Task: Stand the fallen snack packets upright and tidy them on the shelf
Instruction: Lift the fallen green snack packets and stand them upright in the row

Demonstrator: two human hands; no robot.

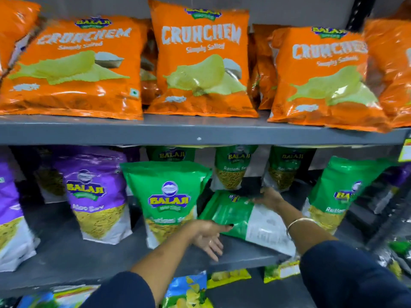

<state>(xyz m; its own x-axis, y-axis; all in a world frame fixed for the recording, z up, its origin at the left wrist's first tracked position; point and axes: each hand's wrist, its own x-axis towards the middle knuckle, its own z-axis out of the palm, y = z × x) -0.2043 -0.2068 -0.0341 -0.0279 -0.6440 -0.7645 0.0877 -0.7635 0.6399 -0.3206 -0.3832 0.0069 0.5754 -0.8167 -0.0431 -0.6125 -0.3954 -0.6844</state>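
Note:
A green Balaji packet (242,221) lies fallen on the grey middle shelf (66,252), back side up, its top toward the rear. My left hand (209,234) is at its near left edge, thumb on the packet and fingers spread under or beside that edge. My right hand (268,197) rests on the packet's far end with fingers curled over it. Left of the fallen one, a green Balaji packet (166,201) stands upright. Another green packet (338,194) stands leaning to the right of my right arm.
Purple Balaji packets (93,194) stand at the left of the same shelf. More green packets (233,167) stand at the back. Orange Crunchem bags (200,61) fill the shelf above. Yellow and blue bags (189,290) show on the shelf below.

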